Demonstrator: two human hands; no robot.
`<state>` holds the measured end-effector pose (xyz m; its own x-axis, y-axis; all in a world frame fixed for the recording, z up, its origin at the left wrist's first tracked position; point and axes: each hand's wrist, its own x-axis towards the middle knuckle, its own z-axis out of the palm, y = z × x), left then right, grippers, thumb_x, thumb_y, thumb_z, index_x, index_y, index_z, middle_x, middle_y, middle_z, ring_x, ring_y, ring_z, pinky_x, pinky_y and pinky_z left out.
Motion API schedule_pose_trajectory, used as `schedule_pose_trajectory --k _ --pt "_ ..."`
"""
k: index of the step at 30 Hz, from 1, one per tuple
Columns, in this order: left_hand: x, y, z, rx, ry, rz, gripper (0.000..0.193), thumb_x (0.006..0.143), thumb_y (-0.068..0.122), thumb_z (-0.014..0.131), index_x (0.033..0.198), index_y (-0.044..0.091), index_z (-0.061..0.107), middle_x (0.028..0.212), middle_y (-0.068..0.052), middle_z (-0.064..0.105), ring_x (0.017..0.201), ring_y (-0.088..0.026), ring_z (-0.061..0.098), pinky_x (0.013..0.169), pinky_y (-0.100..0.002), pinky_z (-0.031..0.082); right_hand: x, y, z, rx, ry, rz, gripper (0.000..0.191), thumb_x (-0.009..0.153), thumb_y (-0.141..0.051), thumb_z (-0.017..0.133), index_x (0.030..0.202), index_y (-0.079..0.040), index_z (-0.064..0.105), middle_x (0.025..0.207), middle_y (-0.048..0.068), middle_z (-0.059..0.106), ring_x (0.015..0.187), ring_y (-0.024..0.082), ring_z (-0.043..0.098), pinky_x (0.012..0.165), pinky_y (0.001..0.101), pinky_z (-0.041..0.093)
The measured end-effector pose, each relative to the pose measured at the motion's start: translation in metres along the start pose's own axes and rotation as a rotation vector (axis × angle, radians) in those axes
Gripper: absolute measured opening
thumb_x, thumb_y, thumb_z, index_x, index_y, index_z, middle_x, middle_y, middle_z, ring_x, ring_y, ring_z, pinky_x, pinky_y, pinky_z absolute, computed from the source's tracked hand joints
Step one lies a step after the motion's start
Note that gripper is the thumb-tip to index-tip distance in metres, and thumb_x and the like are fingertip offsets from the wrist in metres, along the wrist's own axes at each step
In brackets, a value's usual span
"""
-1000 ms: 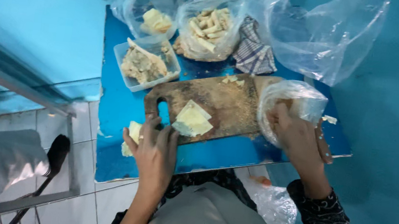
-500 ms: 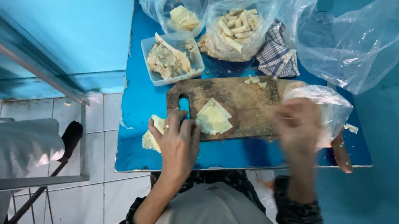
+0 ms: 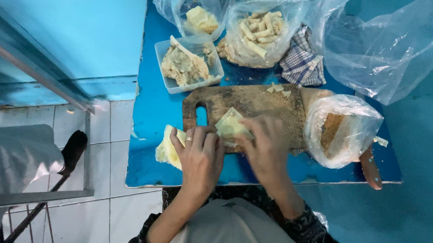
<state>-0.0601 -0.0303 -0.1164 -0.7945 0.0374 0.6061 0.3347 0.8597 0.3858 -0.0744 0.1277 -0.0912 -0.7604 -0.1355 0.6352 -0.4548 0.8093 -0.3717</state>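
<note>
Working at the near edge of the wooden cutting board, I have both hands on a pale square wrapper that lies on the board just beside its handle slot. My left hand rests flat, fingers spread and loose, its fingertips touching the wrapper's near edge; it grips nothing. My right hand is curled over the wrapper's right side, but it is blurred, so I cannot tell whether the fingers pinch the sheet or only press on it. By my judgement the step in hand is laying out or folding this single sheet. A stack of the same wrappers sits on the blue tabletop just left of my left hand. Beyond the board stand a clear tub of filling and a bag of finished rolls; a bag of crumbs lies on the board's right end. Next calls for steadying the thin sheet without tearing it.
</note>
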Motion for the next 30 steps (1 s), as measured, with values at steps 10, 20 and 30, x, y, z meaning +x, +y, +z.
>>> schedule_pose_trajectory --k 10,20,30 --pt "0.009 0.004 0.004 -0.236 -0.013 0.08 0.02 0.086 0.004 0.071 0.104 0.005 0.064 0.104 -0.008 0.067 0.106 -0.028 0.063 0.115 -0.063 0.028 -0.007 0.03 -0.003 0.108 -0.197 0.169 0.012 0.089 -0.014 0.074 0.098 -0.011 0.066 0.103 0.01 0.061 0.097 0.033 0.064 0.078 0.0457 0.052" --pt "0.01 0.001 0.021 -0.124 -0.06 0.118 0.024 0.085 0.0 0.067 0.109 0.005 0.063 0.104 -0.009 0.066 0.105 -0.028 0.062 0.117 -0.063 0.03 0.002 0.027 -0.011 0.016 -0.194 0.096 0.02 0.084 -0.016 0.079 0.096 -0.009 0.065 0.096 0.014 0.059 0.094 0.036 0.06 0.077 0.0471 0.046" --pt "0.008 0.003 0.02 -0.116 0.03 0.056 0.019 0.089 0.009 0.072 0.106 0.006 0.065 0.123 -0.015 0.057 0.12 -0.035 0.055 0.114 -0.062 0.031 -0.011 0.026 0.007 0.488 -0.193 0.475 0.013 0.092 -0.011 0.075 0.102 -0.006 0.068 0.09 0.006 0.076 0.079 0.015 0.074 0.068 0.0295 0.057"
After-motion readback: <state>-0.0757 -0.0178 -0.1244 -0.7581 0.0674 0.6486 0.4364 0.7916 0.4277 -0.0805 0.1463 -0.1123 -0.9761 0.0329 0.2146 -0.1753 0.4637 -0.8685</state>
